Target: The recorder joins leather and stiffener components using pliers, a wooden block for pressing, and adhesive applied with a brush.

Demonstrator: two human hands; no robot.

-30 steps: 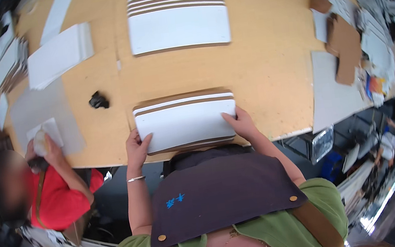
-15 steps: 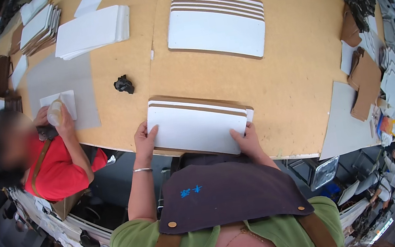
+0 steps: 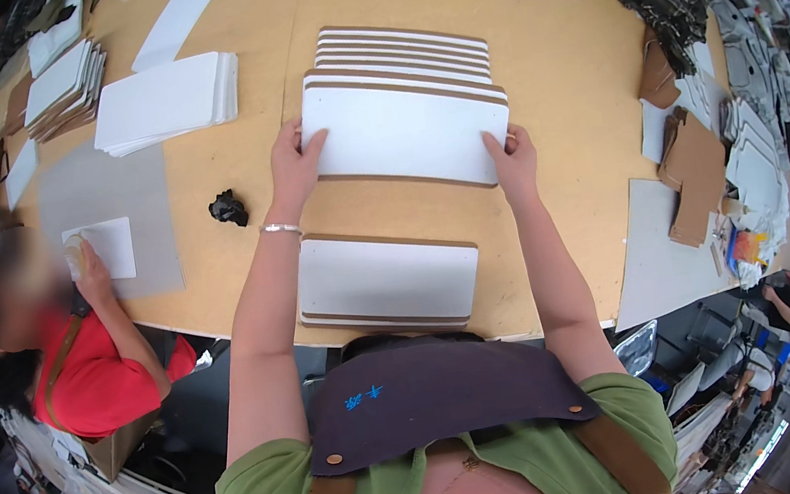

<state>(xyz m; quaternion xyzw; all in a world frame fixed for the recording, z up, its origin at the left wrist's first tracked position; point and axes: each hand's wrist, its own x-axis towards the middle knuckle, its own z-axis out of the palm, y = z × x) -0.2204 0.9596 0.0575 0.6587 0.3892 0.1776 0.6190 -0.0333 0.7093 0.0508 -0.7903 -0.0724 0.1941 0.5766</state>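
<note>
Between my two hands is a white rectangular panel [image 3: 406, 129] with rounded corners and a brown edge. My left hand [image 3: 298, 160] grips its left end, thumb on top, and my right hand [image 3: 511, 158] grips its right end the same way. The panel lies over the near part of a fanned row of like panels [image 3: 401, 41], whose white and brown edges show behind it. Whether it touches them I cannot tell. Closer to me, at the table's front edge, rests a small stack of the same white panels [image 3: 387, 278], touched by neither hand.
A crumpled black lump [image 3: 228, 209] sits on the wooden table [image 3: 252, 166] to the left, with a stack of white sheets [image 3: 158, 105] behind it. A co-worker in red [image 3: 94, 370] works at the left over a grey mat [image 3: 143, 181]. Brown pieces [image 3: 693, 175] lie at the right.
Both hands have carried the top panel away from me, from the near stack to the fanned row. The co-worker's hands have shifted over the white piece on the mat.
</note>
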